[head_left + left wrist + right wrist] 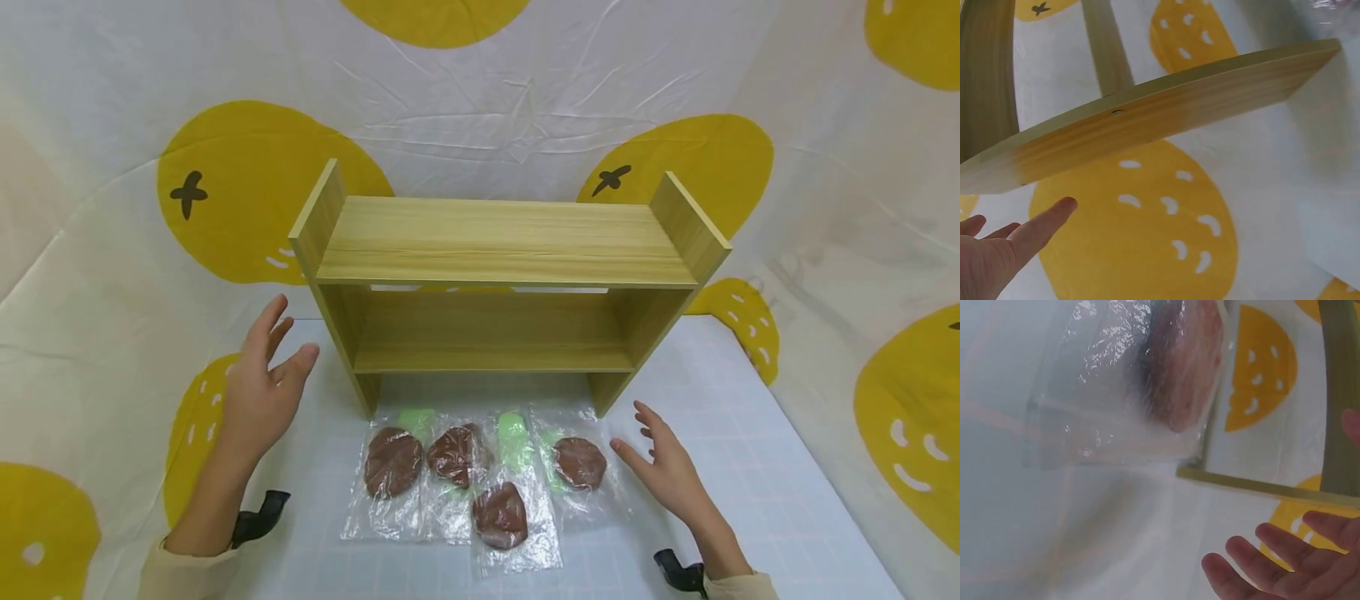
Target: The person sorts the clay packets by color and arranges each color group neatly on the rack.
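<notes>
A light wooden two-tier shelf point(495, 242) stands on the table in the head view. My left hand point(258, 404) hovers beside its left side panel, fingers extended and holding nothing; in the left wrist view that panel point(1166, 103) passes just beyond the fingertips. Low by the shelf's right foot, my right hand point(667, 471) is spread and holds nothing. Nearest to it lies a clear plastic bag point(615, 500) with a round brown lump point(580, 463) and something green inside. Several similar bags with brown lumps point(393, 462) lie left of it, partly overlapping, in front of the shelf.
A pale checked cloth covers the table point(750, 467). Behind and around it hangs a white curtain point(480, 108) with large yellow printed shapes. A black wrist mount point(260, 518) sits on the left wrist, another mount point(678, 572) on the right.
</notes>
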Demonstrator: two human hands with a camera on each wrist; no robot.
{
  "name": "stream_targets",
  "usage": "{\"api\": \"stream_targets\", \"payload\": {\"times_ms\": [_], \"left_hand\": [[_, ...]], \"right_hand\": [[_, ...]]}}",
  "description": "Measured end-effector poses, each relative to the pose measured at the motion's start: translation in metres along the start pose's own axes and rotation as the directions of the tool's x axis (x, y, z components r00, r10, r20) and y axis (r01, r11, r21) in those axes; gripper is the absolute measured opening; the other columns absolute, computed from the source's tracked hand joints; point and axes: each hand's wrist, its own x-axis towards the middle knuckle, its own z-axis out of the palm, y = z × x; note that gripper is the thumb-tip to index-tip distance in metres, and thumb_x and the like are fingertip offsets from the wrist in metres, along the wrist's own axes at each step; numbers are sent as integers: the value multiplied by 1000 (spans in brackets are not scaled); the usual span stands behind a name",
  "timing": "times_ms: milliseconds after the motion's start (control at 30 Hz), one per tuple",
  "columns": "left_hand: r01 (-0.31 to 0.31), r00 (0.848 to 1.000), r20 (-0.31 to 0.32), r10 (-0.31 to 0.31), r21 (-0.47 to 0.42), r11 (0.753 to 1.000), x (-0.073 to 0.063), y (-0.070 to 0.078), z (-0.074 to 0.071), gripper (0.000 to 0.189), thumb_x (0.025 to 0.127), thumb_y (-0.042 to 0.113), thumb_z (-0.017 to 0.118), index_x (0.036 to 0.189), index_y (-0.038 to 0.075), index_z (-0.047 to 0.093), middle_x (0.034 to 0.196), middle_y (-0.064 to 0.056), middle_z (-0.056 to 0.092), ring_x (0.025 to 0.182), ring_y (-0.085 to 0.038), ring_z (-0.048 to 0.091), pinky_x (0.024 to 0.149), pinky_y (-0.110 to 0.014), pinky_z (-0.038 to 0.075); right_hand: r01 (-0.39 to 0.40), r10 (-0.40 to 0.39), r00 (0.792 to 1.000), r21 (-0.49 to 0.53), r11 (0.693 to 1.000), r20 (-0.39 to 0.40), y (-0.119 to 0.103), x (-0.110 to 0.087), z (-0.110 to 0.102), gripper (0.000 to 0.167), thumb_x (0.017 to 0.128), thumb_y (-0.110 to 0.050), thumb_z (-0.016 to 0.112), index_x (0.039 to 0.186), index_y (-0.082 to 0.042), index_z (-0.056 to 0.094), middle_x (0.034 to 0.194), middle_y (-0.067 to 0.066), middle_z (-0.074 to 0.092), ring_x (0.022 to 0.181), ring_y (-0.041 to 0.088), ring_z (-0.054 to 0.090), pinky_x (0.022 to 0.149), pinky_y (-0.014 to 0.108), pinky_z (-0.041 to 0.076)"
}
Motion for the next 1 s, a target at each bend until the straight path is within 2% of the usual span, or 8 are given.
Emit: {"api": "stream_targets", "payload": {"times_ms": [67,167,333,467,567,667,833,1000], "left_hand": [[6,1000,-11,-6,-5,1000,7,6,-2,70,101,33,60,160,34,22,161,12,27,142,-20,38,95,-18,44],[-24,999,-31,23,-27,999,18,15,-5,69,101,32,60,159,33,23,160,10,29,140,-21,41,96,-20,46],[-82,996,-45,76,-151,985,37,30,-8,64,102,27,58,159,28,27,158,1,35,136,-26,46,91,-17,48],[-66,998,-15,64,-200,978,51,43,-9,63,102,31,58,158,31,28,158,-2,34,137,-28,45,94,-27,50],[-84,997,-19,81,-211,974,60,49,-5,65,101,32,60,158,30,29,156,-3,37,137,-30,45,99,-34,48],[-126,992,-41,120,-232,965,66,52,0,65,100,29,62,157,28,32,153,-3,40,134,-29,47,101,-36,47],[-191,981,-70,179,-254,948,71,52,4,63,100,20,63,156,24,36,152,-2,43,134,-25,46,106,-39,43],[-194,981,-83,177,-291,937,72,51,6,62,100,12,61,156,22,37,151,-6,44,135,-27,45,109,-42,40]], "right_hand": [[-15,14,1000,40,999,18,0,0,2,80,97,-40,66,155,-3,26,147,31,41,128,51,46,95,64,45],[-50,46,998,85,995,51,0,-1,4,79,97,-41,65,156,-5,25,146,32,41,127,52,46,94,64,46],[-116,101,988,129,985,120,3,-1,7,82,97,-43,64,157,-9,20,146,32,40,128,51,47,94,64,46],[-178,144,974,194,965,175,7,2,10,83,98,-40,65,158,-10,16,146,32,40,127,50,47,93,57,50],[-228,175,961,261,938,212,9,4,12,82,98,-36,65,157,-10,15,147,32,38,127,51,47,91,51,53],[-264,193,950,298,917,246,12,6,15,80,98,-35,65,157,-10,16,147,32,37,127,49,48,90,47,55],[-290,207,939,309,906,275,15,7,19,77,99,-34,64,157,-9,19,146,31,39,125,47,50,89,45,55],[-283,197,940,314,907,278,19,6,21,73,99,-33,64,154,-4,26,143,32,43,121,43,55,86,43,56]]}}
